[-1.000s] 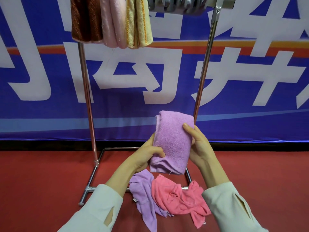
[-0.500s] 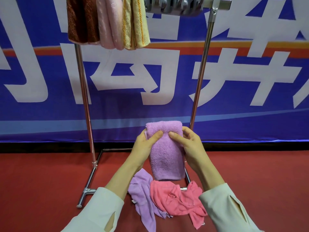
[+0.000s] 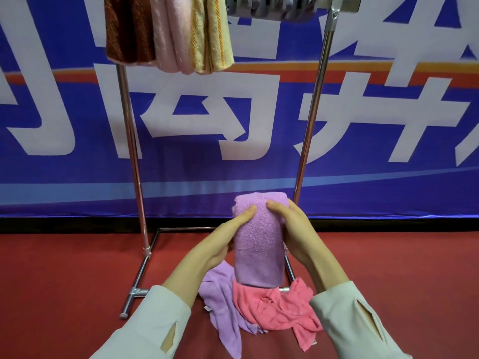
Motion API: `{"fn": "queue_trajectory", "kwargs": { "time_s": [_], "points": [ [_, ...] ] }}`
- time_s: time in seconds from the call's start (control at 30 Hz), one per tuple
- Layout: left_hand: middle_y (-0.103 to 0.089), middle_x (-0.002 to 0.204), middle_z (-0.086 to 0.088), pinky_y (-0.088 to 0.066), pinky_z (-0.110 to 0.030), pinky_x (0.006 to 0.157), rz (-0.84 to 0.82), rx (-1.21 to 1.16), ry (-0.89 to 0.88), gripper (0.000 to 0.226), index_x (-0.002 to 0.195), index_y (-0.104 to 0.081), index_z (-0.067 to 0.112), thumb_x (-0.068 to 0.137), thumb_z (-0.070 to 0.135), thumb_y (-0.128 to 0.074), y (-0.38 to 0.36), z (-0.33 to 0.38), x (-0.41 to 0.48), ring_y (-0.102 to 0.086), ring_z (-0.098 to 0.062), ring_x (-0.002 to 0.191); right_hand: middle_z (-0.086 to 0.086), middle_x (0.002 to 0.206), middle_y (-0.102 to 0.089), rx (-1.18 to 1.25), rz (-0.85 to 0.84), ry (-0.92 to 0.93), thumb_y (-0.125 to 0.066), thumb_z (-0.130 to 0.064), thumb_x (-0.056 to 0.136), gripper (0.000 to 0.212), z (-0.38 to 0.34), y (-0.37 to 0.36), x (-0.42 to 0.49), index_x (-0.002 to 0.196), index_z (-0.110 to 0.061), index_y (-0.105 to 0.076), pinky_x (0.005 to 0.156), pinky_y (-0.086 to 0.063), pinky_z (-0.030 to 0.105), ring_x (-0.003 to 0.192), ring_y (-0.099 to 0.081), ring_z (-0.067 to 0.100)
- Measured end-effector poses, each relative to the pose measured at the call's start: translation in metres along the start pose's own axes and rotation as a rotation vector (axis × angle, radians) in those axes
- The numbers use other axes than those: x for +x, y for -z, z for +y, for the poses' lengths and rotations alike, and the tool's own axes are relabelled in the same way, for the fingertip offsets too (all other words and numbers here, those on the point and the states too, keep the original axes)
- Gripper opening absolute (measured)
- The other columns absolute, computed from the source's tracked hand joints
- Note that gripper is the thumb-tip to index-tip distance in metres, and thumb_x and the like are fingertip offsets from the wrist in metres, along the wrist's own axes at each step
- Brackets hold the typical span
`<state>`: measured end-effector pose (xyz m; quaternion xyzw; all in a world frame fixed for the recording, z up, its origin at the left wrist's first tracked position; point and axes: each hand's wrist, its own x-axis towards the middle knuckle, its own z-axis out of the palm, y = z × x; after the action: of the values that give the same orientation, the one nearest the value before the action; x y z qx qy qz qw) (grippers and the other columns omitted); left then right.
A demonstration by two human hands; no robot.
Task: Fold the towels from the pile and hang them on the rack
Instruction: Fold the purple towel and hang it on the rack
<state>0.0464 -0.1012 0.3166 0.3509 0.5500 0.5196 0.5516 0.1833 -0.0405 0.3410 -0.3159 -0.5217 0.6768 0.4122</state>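
Observation:
A folded lilac towel (image 3: 259, 244) stands upright in mid-air between my hands. My left hand (image 3: 225, 237) grips its left edge with the thumb across the front. My right hand (image 3: 293, 229) grips the right edge the same way. Below it on the red floor lie a crumpled pale purple cloth (image 3: 223, 304) and a crumpled pink towel (image 3: 274, 309). On the metal rack (image 3: 311, 120), folded brown (image 3: 129, 29), pink (image 3: 171, 35) and yellow (image 3: 212, 35) towels hang over the left part of the top bar.
The rack's base tubes (image 3: 134, 291) lie on the red floor around the pile. A blue banner with large white characters (image 3: 77, 177) fills the wall behind. Grey clips (image 3: 272, 6) sit on the right part of the top bar.
The lilac towel turned from tilted to upright and square. Both thumbs moved onto its front face and my hands closed in on its two sides.

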Motion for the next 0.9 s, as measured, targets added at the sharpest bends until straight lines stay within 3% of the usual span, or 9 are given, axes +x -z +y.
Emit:
{"fn": "queue_trajectory", "kwargs": {
  "time_s": [0.2,0.3,0.4,0.53,0.6,0.67,0.77,0.83,0.9],
  "points": [
    [-0.07,0.11,-0.016,-0.05,-0.04,0.097,0.071,-0.281,-0.073,0.046,0.114,-0.067,0.003,0.081,0.035,-0.071,-0.001,0.013,-0.001,-0.068,-0.027,0.103,0.009,0.118,-0.069,-0.016,-0.068,0.045,-0.058,-0.012,0.093,0.026,0.008,-0.005,0.001,0.12,-0.016,-0.058,0.094,-0.051,0.037,0.11,-0.066,0.023],
    [-0.071,0.109,-0.014,-0.052,-0.035,0.091,0.007,-0.287,-0.014,0.04,0.113,-0.068,0.007,0.09,0.038,-0.061,-0.003,0.015,-0.004,-0.068,-0.024,0.103,0.005,0.12,-0.068,-0.084,-0.119,0.101,-0.059,-0.009,0.093,0.031,0.011,-0.005,-0.001,0.122,-0.02,-0.055,0.093,-0.051,0.031,0.109,-0.065,0.017],
    [-0.071,0.109,-0.014,-0.054,-0.033,0.088,0.02,-0.309,-0.038,0.038,0.115,-0.067,0.008,0.092,0.037,-0.058,-0.001,0.015,-0.005,-0.069,-0.022,0.1,0.002,0.123,-0.064,-0.265,-0.137,0.152,-0.064,-0.016,0.089,0.038,0.015,-0.004,-0.001,0.123,-0.026,-0.053,0.103,-0.047,0.038,0.117,-0.06,0.018],
    [-0.068,0.113,-0.022,-0.055,-0.035,0.089,0.096,-0.407,-0.106,0.035,0.117,-0.062,-0.004,0.092,0.02,-0.06,0.005,0.015,-0.002,-0.067,-0.027,0.1,0.009,0.115,-0.068,-0.302,-0.102,0.175,-0.068,-0.02,0.085,0.031,0.017,-0.003,-0.001,0.113,-0.014,-0.056,0.101,-0.047,0.048,0.112,-0.063,0.027],
    [-0.068,0.112,-0.021,-0.054,-0.035,0.089,0.171,-0.311,-0.168,0.032,0.116,-0.063,-0.004,0.092,0.017,-0.06,0.007,0.015,0.001,-0.067,-0.026,0.099,0.011,0.097,-0.072,-0.378,-0.013,0.198,-0.071,-0.023,0.085,0.024,0.014,0.0,0.0,0.098,-0.007,-0.057,0.095,-0.05,0.052,0.094,-0.068,0.026],
    [-0.07,0.11,-0.016,-0.052,-0.032,0.089,0.207,-0.147,-0.23,0.028,0.114,-0.065,0.0,0.092,0.017,-0.06,0.011,0.019,-0.002,-0.067,-0.024,0.101,0.006,0.072,-0.067,-0.542,0.1,0.219,-0.071,-0.034,0.085,0.032,0.01,0.004,0.001,0.081,-0.005,-0.057,0.084,-0.052,0.05,0.073,-0.062,0.02],
    [-0.07,0.108,-0.013,-0.05,-0.031,0.085,0.169,0.06,-0.27,0.024,0.113,-0.065,0.002,0.094,0.014,-0.056,0.016,0.029,-0.007,-0.066,-0.022,0.097,0.004,0.061,-0.063,-0.892,0.309,0.315,-0.063,-0.041,0.089,0.041,0.0,0.007,-0.004,0.065,-0.008,-0.055,0.07,-0.048,0.036,0.067,-0.06,0.023],
    [-0.07,0.104,-0.012,-0.049,-0.032,0.083,0.129,0.172,-0.256,0.019,0.109,-0.066,0.006,0.094,0.012,-0.055,0.019,0.042,-0.015,-0.065,-0.022,0.091,0.006,0.063,-0.062,-0.83,0.363,0.409,-0.062,-0.034,0.091,0.038,-0.007,0.006,-0.008,0.064,-0.009,-0.054,0.064,-0.04,0.029,0.065,-0.054,0.019],
    [-0.07,0.099,-0.008,-0.048,-0.033,0.084,0.072,0.336,-0.269,0.015,0.102,-0.068,0.01,0.093,0.011,-0.056,0.023,0.061,-0.024,-0.064,-0.021,0.088,0.004,0.076,-0.067,-0.606,0.294,0.452,-0.06,-0.028,0.093,0.028,-0.021,0.001,-0.009,0.07,-0.013,-0.059,0.067,-0.041,0.023,0.069,-0.053,0.011]
  ]
}}
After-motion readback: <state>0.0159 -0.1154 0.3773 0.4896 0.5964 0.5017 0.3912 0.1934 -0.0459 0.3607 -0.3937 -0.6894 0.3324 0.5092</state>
